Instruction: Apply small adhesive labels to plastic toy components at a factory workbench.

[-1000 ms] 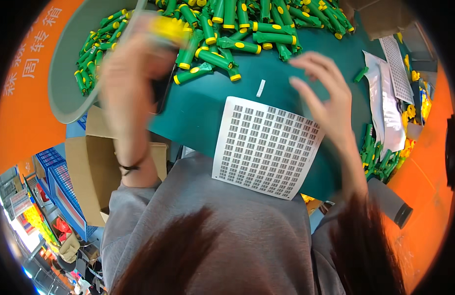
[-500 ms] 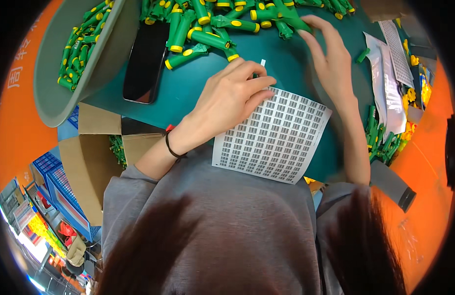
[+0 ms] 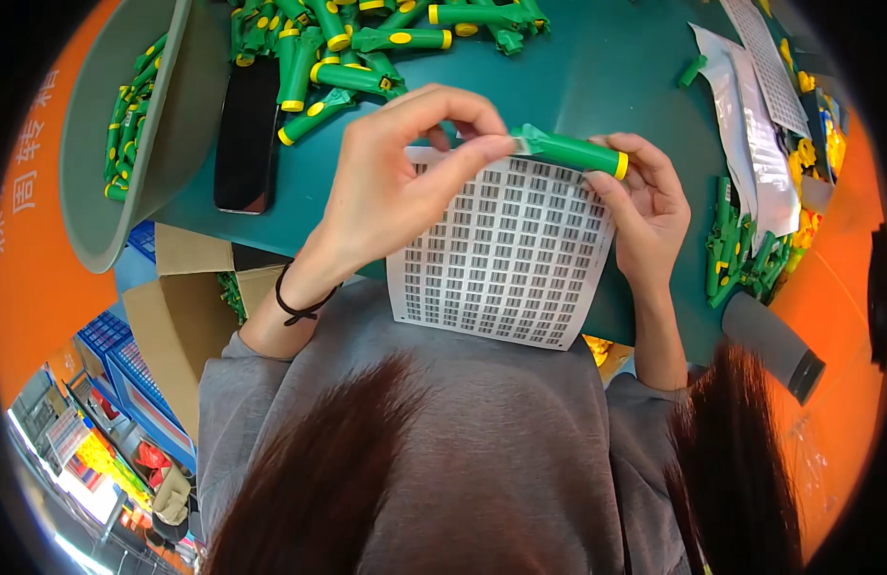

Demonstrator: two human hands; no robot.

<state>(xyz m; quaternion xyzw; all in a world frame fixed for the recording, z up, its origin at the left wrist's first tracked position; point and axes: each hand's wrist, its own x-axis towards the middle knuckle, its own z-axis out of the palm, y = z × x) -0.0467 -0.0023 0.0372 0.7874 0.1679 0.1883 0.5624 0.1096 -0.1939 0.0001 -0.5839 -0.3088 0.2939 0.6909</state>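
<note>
My right hand is closed round the yellow-capped end of a green plastic tube-shaped piece, held over the top edge of a sticker sheet. My left hand pinches thumb and forefinger at the tube's other end, where a small whitish label shows at the fingertips. Below both hands lies the white sticker sheet, printed with rows of small dark labels; its near edge rests against my shirt. More green pieces with yellow ends lie heaped beyond my left hand.
A black phone lies left of the heap, beside a grey-green tub holding more green pieces. An open cardboard box stands lower left. On the right are plastic-wrapped packs, more green pieces and a grey cylinder.
My right hand has come back from the heap with a green tube in it. My left hand has brought the small label to the tube's end. The view has shifted a little.
</note>
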